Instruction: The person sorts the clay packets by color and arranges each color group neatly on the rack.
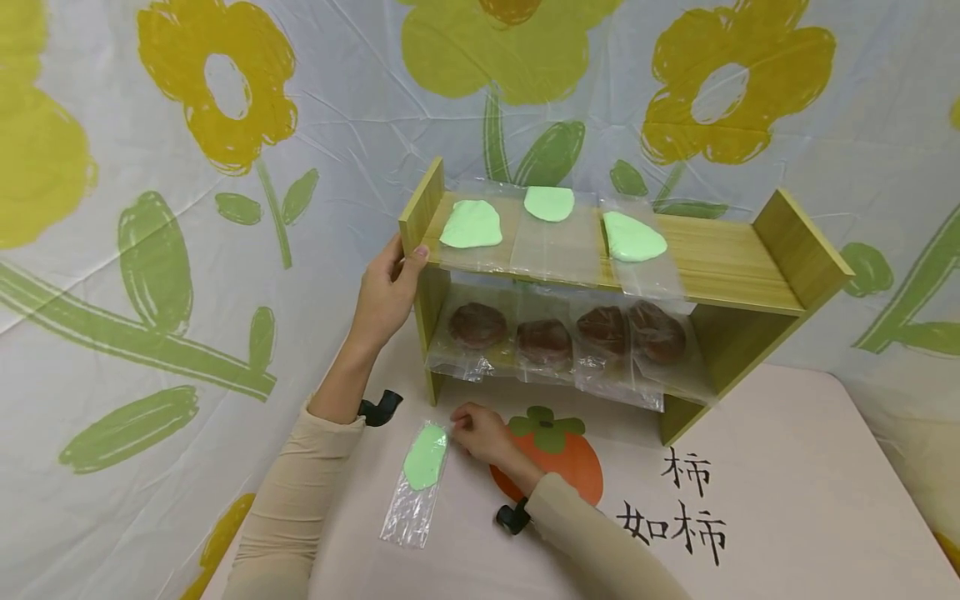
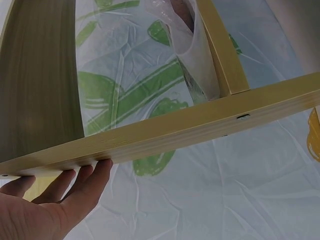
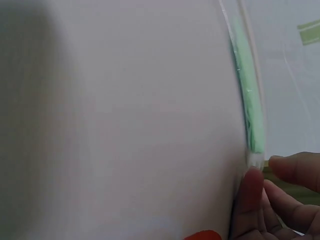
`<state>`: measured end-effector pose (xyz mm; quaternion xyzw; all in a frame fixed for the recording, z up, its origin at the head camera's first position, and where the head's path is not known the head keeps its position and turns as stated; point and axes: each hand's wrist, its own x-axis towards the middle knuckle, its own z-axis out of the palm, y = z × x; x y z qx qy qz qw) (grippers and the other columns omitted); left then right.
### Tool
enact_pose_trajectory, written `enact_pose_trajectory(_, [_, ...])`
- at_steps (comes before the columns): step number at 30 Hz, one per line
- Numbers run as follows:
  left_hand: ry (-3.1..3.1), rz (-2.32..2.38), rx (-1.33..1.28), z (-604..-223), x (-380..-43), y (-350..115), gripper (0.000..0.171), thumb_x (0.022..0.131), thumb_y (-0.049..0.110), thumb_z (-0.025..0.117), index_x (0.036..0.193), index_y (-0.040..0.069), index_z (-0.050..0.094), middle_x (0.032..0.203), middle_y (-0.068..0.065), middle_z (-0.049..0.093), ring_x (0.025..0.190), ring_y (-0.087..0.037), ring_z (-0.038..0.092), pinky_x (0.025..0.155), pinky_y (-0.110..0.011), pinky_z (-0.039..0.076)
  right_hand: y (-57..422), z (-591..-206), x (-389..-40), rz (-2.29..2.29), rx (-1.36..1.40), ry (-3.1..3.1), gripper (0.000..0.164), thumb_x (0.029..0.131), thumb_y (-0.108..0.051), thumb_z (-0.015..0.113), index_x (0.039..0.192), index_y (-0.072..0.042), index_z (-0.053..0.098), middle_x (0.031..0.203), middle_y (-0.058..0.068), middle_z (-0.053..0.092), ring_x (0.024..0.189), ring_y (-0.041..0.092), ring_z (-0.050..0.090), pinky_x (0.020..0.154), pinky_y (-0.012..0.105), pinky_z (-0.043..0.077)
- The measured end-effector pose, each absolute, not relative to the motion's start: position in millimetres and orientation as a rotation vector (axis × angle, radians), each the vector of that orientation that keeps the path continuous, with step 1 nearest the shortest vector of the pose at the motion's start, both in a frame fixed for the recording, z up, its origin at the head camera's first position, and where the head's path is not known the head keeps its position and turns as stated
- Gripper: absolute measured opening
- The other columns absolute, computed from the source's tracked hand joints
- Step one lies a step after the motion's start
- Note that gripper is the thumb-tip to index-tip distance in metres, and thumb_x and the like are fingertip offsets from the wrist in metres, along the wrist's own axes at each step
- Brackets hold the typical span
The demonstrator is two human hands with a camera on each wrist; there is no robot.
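My left hand (image 1: 390, 287) grips the left end panel of a wooden two-tier shelf (image 1: 720, 258), thumb at its front edge. In the left wrist view the fingertips (image 2: 102, 167) touch the panel's outer face. A clear plastic bag (image 1: 408, 521) with a flat pale green piece (image 1: 426, 457) in it lies on the table in front of the shelf. My right hand (image 1: 483, 433) is at this bag's far end. In the right wrist view a fingertip touches the bag's end, with the thumb slightly apart from it.
Three bagged pale green pieces (image 1: 472, 225) lie on the top tier. On the lower tier are several bagged dark brown round pieces (image 1: 543, 342). The pink table cover (image 1: 787, 467) bears a printed persimmon (image 1: 581, 467) and black characters. Flowered cloth (image 1: 337, 100) hangs behind and at the sides.
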<state>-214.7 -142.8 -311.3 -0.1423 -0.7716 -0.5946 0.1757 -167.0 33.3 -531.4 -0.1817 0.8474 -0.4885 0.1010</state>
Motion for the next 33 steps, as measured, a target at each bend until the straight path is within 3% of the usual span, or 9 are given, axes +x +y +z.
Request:
enact_pose_trajectory(4, [-2.186, -1.688, -0.402, -310.8, -213.9, -143.5, 0.044, 0.105, 0.038, 0.052, 0.145, 0.019, 0.054, 0.135, -0.007, 0.059, 0.123, -0.026, 0.057, 0.096, -0.051, 0.046, 29.7, -534.3, -169.6, -1.318, -0.628, 2.622, 0.014, 0.085, 0.000, 0.068, 0.099, 0.002, 0.070, 0.085, 0.002, 0.064, 0.076, 0.013, 0.054, 0.070, 0.027, 0.046])
enact_pose_trajectory(9, [-2.188, -1.686, -0.397, -311.5, -214.5, -143.7, 0.044, 0.106, 0.032, 0.052, 0.146, 0.015, 0.052, 0.136, -0.010, 0.058, 0.123, -0.029, 0.057, 0.095, -0.051, 0.047, 25.7, -535.7, -170.6, -1.255, -0.625, 2.643, 0.013, 0.083, 0.001, 0.066, 0.095, -0.001, 0.070, 0.084, 0.004, 0.063, 0.077, 0.016, 0.056, 0.070, 0.029, 0.047])
enact_pose_trajectory(19, [-2.224, -1.676, -0.383, -284.5, -189.2, -133.5, 0.044, 0.106, 0.021, 0.049, 0.146, 0.004, 0.049, 0.138, -0.017, 0.056, 0.126, -0.035, 0.054, 0.098, -0.052, 0.045, 20.5, -535.9, -169.8, -1.081, -0.623, 2.712, 0.004, 0.092, -0.003, 0.067, 0.089, -0.005, 0.068, 0.083, -0.001, 0.057, 0.082, 0.016, 0.051, 0.071, 0.029, 0.046])
enact_pose_trajectory(28, [-2.207, -1.691, -0.388, -307.8, -211.5, -141.8, 0.047, 0.106, 0.027, 0.051, 0.151, 0.012, 0.046, 0.141, -0.012, 0.054, 0.127, -0.031, 0.053, 0.097, -0.052, 0.045, 28.2, -533.1, -169.4, -1.173, -0.645, 2.661, 0.006, 0.088, -0.002, 0.063, 0.086, -0.006, 0.067, 0.081, -0.001, 0.059, 0.078, 0.015, 0.052, 0.070, 0.029, 0.046])
enact_pose_trajectory(33, [-2.193, -1.691, -0.399, -310.5, -213.1, -144.1, 0.048, 0.105, 0.037, 0.052, 0.150, 0.020, 0.048, 0.140, -0.006, 0.056, 0.126, -0.027, 0.055, 0.097, -0.050, 0.046, 33.5, -532.4, -167.8, -1.473, -0.455, 2.418, 0.004, 0.090, -0.003, 0.062, 0.092, 0.000, 0.065, 0.077, 0.005, 0.064, 0.065, 0.015, 0.062, 0.062, 0.029, 0.052])
